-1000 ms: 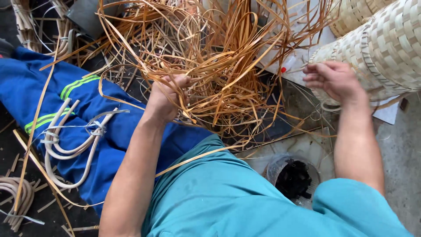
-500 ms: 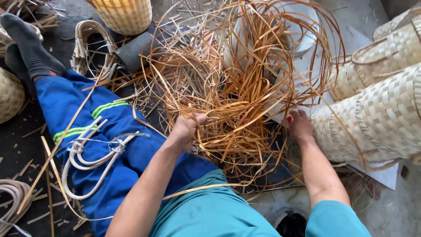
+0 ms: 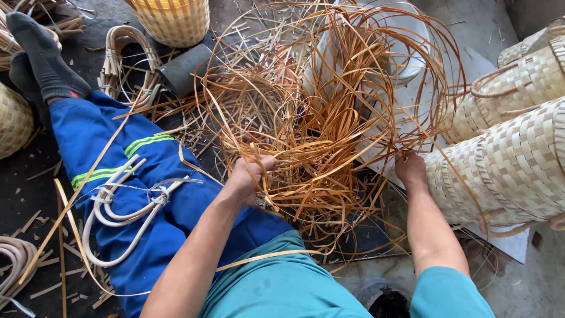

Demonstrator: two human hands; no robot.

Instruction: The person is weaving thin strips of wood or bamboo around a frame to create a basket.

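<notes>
Our left hand (image 3: 250, 176) has stayed clenched on the strips (image 3: 321, 123); our right hand (image 3: 410, 169) has dropped to five o'clock, fingers hidden, grip unclear

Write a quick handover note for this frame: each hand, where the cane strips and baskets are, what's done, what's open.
Left hand: closed around a few strips at the near edge of the tangle of orange cane strips.
Right hand: down at the tangle's right edge, beside the woven baskets; grip hidden.
Looped pale handles lie on the blue trouser leg; another basket stands at the top.
Done: several baskets look fully woven.
Left: the tangle is unsorted; no single strip is pulled free yet.
</notes>
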